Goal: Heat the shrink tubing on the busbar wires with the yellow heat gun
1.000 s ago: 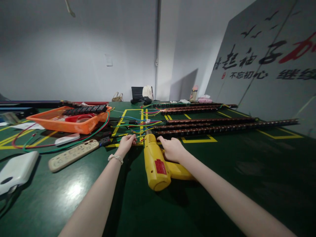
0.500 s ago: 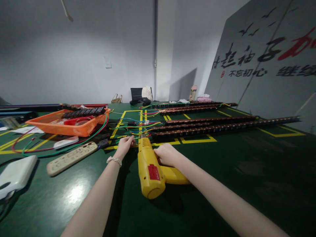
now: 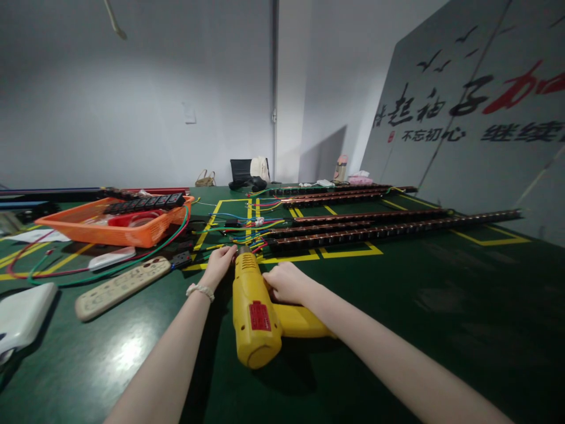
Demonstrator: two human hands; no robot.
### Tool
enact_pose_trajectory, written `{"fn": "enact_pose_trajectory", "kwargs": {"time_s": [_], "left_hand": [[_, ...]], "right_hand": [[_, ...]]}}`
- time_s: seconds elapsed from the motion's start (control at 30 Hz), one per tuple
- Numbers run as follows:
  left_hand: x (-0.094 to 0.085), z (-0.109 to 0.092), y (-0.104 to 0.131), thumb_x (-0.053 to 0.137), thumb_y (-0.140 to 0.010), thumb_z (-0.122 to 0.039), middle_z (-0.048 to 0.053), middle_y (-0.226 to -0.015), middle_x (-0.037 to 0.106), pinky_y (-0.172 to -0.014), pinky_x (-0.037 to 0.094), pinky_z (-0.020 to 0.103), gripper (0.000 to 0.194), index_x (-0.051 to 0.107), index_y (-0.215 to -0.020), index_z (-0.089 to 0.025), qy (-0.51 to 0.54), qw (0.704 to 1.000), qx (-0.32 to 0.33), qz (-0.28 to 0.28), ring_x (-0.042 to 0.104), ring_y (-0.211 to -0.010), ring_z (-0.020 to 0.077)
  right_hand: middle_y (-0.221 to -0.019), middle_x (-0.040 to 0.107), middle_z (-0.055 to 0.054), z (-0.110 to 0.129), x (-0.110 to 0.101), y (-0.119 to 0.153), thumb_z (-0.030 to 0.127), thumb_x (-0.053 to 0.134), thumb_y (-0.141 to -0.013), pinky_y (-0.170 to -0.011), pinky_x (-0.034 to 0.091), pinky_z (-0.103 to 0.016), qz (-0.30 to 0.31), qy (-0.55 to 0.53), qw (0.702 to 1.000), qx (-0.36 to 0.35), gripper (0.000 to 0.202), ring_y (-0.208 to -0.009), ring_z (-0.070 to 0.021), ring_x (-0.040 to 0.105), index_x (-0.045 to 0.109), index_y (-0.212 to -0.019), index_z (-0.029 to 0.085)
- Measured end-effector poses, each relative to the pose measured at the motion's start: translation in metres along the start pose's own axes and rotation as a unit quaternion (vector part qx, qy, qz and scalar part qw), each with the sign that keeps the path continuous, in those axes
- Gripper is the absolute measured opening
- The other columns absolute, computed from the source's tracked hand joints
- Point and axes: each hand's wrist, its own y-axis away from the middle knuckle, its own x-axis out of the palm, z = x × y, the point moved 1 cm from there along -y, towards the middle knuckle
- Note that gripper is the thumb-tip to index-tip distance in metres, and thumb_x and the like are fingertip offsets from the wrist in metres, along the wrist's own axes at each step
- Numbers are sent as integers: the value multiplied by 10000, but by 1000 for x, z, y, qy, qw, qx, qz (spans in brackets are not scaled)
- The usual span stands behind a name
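A yellow heat gun [image 3: 252, 294] with a red label points away from me, its metal nozzle over the wire ends. My right hand [image 3: 289, 284] is closed around its handle, which sticks out to the right. Just left of the nozzle, my left hand [image 3: 220, 263] pinches a wire; its fingertips are partly hidden. Thin coloured wires [image 3: 253, 240] fan out from the left ends of long dark strips [image 3: 375, 233] with copper-coloured lines, lying on the green table [image 3: 397, 330].
An orange basket [image 3: 145, 237] with dark and red parts stands at the left. Nearer lie a beige power strip [image 3: 126, 288], a white box [image 3: 26, 318] and red and green cables. More dark strips [image 3: 335, 197], a bottle [image 3: 341, 169] and a black chair [image 3: 241, 171] are farther back.
The heat gun has moved left in my right hand, bringing its nozzle closer to my left fingers. My left hand keeps its pinch; the whole view has shifted slightly.
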Motion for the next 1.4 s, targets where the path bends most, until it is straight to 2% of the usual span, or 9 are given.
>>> {"fn": "enact_pose_trajectory", "kwargs": {"time_s": [0.2,0.37,0.57,0.73,0.97,1.17,1.4], "left_hand": [[2,4,-3,555,-668,-571,-31,-468,471,-482,313,232,430,524,-519,-168,9,1000,5,-1,423,-461,100],[3,11,-7,557,-681,-563,-15,-474,509,-516,362,236,425,555,-539,-162,38,999,11,1,470,-474,110],[2,5,-4,563,-688,-539,-4,-473,514,-520,364,238,409,570,-540,-157,37,999,9,5,481,-485,118],[2,4,-3,559,-684,-555,1,-475,518,-515,361,240,421,570,-533,-162,35,999,11,7,476,-486,121],[1,7,-5,555,-692,-531,6,-477,530,-543,400,250,403,573,-538,-159,39,999,16,9,499,-491,126],[3,6,-6,582,-655,-500,-10,-439,489,-497,356,237,372,549,-489,-169,55,998,-10,9,449,-454,111],[0,2,-3,568,-648,-512,-35,-442,456,-469,282,234,372,567,-523,-161,-1,1000,-14,-27,403,-458,105]], "right_hand": [[-855,700,-98,-2,-5,5,227,521,-760,-626,413,-278,11,1,1000,4,206,-777,-235,652,668,-881,147],[-860,704,-85,-15,-7,14,218,519,-759,-648,408,-272,26,5,999,31,192,-795,-225,652,666,-869,161],[-831,706,-83,-33,-2,28,211,513,-747,-644,409,-282,35,16,997,64,188,-780,-237,654,662,-852,169],[-843,706,-93,-37,-1,34,205,498,-761,-637,408,-281,34,22,997,72,195,-783,-238,655,656,-867,163],[-818,706,-93,-31,-3,31,171,504,-734,-670,411,-300,25,26,998,60,180,-764,-242,655,653,-836,159],[-851,706,-89,-11,-3,14,212,523,-749,-673,415,-292,17,22,999,31,177,-790,-234,655,661,-847,162],[-832,700,-102,7,0,-4,222,539,-743,-691,416,-295,-7,12,1000,-11,179,-783,-237,651,668,-840,144]]}}
